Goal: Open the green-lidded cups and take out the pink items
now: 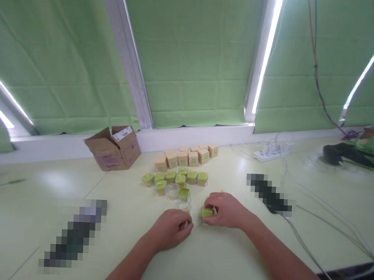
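Fingers point(209, 208) of the right hand point(225, 210) are curled together and clamped on a small green lid point(207, 212), pinching it from above so that it sits just off the worktop point(232, 249); fingers of the left hand point(172, 228) are folded inward around something small, likely a clear jar body, though the knuckles hide it and I cannot tell what is gripped; the two hands lie close, at about 6 o'clock of the cluster, a hold that judging by the pose keeps lid and body within reach of each other.

At 12 o'clock from the hands stands a group of green-lidded jars point(176, 178), set in loose rows and touching or nearly so; two jars nearest the hands look open, one clear jar point(171, 191) without a lid and another point(184, 193) beside it; behind them, further toward 12 o'clock, a row of small tan cartons point(188, 156) lines the window ledge side.

At 10 o'clock an open cardboard box point(114, 148) sits well apart; at 2 o'clock a white power strip point(268, 154) with cables point(320, 216) trails across the worktop; blurred dark objects lie at 3 and 8 o'clock; nothing stands between hands and jars.
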Tool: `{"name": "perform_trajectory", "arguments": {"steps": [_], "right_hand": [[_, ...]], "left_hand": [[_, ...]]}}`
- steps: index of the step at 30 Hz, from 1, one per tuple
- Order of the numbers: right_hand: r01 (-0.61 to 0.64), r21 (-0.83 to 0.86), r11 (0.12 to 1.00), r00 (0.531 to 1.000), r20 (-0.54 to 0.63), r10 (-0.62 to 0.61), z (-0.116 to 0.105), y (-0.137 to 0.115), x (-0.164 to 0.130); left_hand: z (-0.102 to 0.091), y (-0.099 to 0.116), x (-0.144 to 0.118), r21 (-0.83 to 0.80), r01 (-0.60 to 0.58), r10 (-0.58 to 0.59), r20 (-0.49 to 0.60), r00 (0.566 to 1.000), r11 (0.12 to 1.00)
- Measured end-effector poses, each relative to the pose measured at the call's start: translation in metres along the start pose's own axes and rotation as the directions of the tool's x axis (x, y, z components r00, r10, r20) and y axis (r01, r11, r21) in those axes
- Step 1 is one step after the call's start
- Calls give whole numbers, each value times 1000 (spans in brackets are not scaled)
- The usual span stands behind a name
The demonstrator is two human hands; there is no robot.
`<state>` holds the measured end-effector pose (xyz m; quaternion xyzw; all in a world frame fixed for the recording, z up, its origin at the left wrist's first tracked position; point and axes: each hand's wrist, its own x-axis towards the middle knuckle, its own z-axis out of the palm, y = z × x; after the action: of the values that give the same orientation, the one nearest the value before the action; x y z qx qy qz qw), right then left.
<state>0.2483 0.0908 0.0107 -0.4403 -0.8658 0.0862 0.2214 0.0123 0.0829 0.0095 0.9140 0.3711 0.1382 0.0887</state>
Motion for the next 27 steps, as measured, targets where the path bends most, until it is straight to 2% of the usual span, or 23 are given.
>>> {"name": "perform_trajectory", "arguments": {"steps": [21,27], "right_hand": [[67,17,998,996,60,-68,-5,1,2],[78,166,983,997,-4,-79,-11,-4,3]], "left_hand": [[1,-2,1,-48,31,-31,1,1000,998],[-1,1,-1,-101,20,-22,-14,1000,995]]}}
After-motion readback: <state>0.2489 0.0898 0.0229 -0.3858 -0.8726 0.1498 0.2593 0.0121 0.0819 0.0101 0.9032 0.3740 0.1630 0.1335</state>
